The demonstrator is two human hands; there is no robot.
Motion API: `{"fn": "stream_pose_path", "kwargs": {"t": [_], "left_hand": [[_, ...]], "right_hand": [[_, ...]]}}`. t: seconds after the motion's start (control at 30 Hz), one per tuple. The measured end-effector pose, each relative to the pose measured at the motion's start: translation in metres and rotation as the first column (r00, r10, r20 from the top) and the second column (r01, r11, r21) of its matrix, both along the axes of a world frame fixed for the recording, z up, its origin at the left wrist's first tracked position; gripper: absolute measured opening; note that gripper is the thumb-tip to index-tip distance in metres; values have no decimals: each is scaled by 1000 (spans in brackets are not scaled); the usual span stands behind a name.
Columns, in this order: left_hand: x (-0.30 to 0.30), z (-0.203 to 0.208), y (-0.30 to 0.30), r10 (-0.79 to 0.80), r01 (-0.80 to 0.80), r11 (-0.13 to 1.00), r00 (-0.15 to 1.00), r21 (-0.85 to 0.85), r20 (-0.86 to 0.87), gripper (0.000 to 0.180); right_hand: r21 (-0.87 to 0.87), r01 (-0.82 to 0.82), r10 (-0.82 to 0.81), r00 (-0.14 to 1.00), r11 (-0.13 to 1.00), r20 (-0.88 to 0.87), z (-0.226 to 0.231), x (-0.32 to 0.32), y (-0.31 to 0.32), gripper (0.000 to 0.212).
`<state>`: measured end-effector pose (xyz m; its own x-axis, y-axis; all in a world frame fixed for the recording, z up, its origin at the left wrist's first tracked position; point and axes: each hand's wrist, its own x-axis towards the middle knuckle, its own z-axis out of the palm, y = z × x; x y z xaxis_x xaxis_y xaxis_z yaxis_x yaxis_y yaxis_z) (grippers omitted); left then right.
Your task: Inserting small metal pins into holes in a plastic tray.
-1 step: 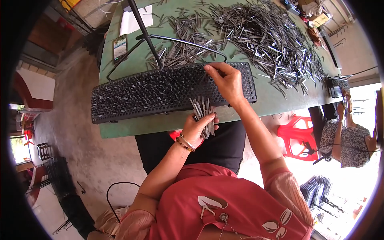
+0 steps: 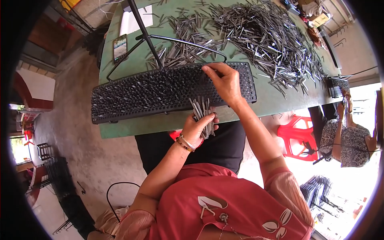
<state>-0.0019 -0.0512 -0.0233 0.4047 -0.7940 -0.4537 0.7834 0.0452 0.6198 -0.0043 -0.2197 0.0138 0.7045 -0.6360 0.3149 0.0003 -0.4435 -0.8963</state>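
A long black perforated rack (image 2: 168, 105) lies across the near edge of the table. Thin dark strips (image 2: 136, 93) fill most of its holes from the left, while the holes at its right end show bare. In front of the rack, my left hand (image 2: 200, 125) is closed round a bundle of thin grey strips (image 2: 205, 110), which fan out upward. My right hand (image 2: 226, 82) is over the right part of the rack, thumb and forefinger pinched at its far edge. Whatever is between those fingertips is too small to make out.
The green table (image 2: 116, 130) carries a big heap of loose strips (image 2: 268, 40), a phone (image 2: 120, 47) and white paper (image 2: 136, 20). A black metal frame (image 2: 154, 52) rises behind the rack. At right are a red stool (image 2: 298, 138) and another person (image 2: 346, 140) beside a similar rack.
My right hand has shifted very slightly left along the far edge of the rack. My left hand and its bundle stay in place.
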Motion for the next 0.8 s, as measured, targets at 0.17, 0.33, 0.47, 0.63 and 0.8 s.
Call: {"fn": "stream_pose_path", "kwargs": {"t": [0.17, 0.33, 0.47, 0.63, 0.8], "left_hand": [[3, 0, 6, -19, 19, 1000, 999, 5, -28, 26], [5, 4, 7, -34, 34, 999, 998, 10, -53, 22], [4, 1, 6, 22, -24, 999, 998, -37, -51, 22], [3, 9, 3, 82, -84, 994, 996, -63, -43, 22], [1, 7, 3, -4, 7, 997, 999, -74, 43, 21]], "right_hand": [[-280, -64, 85, 994, 958, 62, -18, 6, 5, 13], [-476, -104, 127, 992, 873, 18, -18, 0, 7, 15], [-325, -94, 97, 995, 941, -8, -8, -8, 6, 19], [5, -340, 316, 871, 941, -376, 13, -41, -7, 29], [237, -306, 379, 836, 922, -396, 9, -48, -3, 28]]}}
